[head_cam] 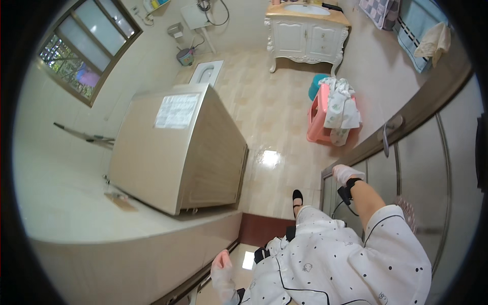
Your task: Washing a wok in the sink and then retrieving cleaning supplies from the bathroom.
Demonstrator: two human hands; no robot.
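My right hand (347, 174), in a thin translucent glove, is at the edge of the metal-framed door (415, 167), below its lever handle (386, 139). Whether its fingers grip the edge cannot be told. My left hand (222, 263), also gloved, hangs near the doorway's left side with its fingers curled together; no object shows in it. A black shoe (297, 197) on my foot stands on the tiled floor, past the dark red threshold (263, 230).
A large beige metal cabinet (152, 152) stands on the left. Ahead are a squat toilet (207, 72), a white washbasin cabinet (291, 36) and a pink plastic stool (318, 118) with cloths (341, 106) over it. The floor (263, 179) shines as if wet.
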